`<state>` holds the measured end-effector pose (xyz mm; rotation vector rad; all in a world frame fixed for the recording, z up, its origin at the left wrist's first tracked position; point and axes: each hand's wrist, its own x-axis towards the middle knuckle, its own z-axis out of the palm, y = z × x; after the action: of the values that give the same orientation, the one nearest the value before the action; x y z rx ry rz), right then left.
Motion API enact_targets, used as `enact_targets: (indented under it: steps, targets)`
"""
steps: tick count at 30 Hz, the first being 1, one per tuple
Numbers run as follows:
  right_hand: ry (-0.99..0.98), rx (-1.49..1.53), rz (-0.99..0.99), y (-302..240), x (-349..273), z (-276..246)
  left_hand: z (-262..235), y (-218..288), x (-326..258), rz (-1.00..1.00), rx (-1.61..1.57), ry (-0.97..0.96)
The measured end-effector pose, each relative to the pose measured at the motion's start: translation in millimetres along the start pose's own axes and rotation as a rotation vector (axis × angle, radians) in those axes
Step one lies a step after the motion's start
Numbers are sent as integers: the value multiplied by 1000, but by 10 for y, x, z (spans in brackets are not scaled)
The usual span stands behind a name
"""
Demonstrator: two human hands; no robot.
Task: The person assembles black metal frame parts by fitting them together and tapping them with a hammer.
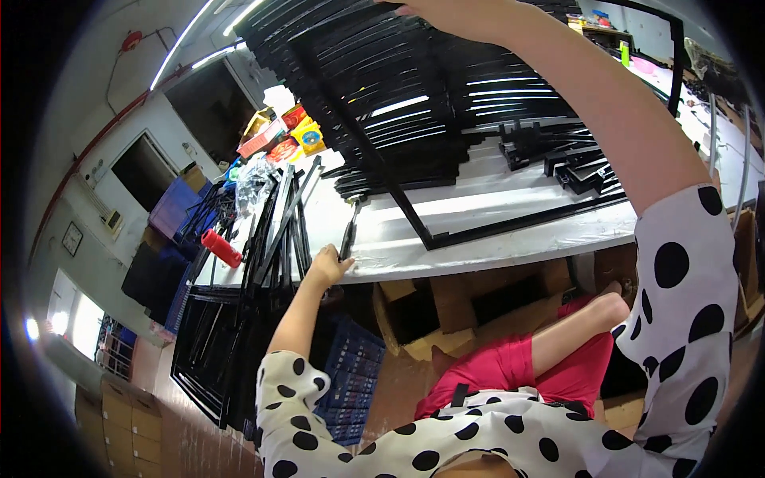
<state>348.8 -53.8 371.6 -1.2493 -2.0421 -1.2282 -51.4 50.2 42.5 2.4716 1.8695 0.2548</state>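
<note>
A large black rectangular frame (398, 197) stands tilted at the front of the white table (494, 253), one corner close to the front edge. My left hand (325, 266) is at that edge, left of the corner. Its thumb and fingers close around the lower end of a dark-handled screwdriver (348, 237), whose shaft points away from me. My right arm reaches far up across the frame. At the top of the view my right hand (434, 14) is partly cut off, so its grip is hidden. Behind the frame lies a tall stack of black strips (414, 119).
Loose black bars (279, 223) and a red cylinder (221, 248) lie on the left. Yellow and red packages (307, 135) sit at the back left. Short black pieces (578, 171) lie to the right. Below the table are cardboard boxes (446, 344) and a blue crate (351, 374).
</note>
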Motion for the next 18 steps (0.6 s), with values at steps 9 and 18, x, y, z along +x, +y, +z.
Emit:
enact_targets:
  steps: [9,18]
  targets:
    - [-52,-53,6,60,23,-48,168,183,319,-274,-264,6]
    - [114,-34,-112,15,-30,72,-985,-7,8,-452,-1180,-25]
